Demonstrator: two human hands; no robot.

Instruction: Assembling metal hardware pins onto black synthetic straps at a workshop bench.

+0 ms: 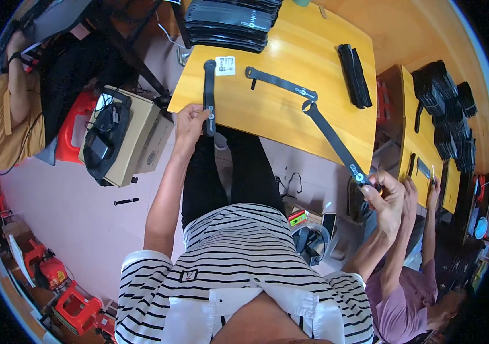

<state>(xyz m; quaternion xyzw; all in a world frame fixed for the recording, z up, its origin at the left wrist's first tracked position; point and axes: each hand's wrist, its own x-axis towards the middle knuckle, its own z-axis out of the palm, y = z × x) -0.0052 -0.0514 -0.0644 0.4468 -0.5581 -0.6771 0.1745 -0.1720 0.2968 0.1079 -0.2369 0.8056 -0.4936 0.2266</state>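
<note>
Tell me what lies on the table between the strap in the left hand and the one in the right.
In the head view, a third black strap lies there, and a white label sits close beside the strap in the left hand.

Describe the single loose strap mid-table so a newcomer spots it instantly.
On the yellow table before the striped shirt, find the white label. Right of it, a dark strap slants down rightward. Unlike the strap at the left hand and the other strap in the right hand, no hand touches it.
</note>
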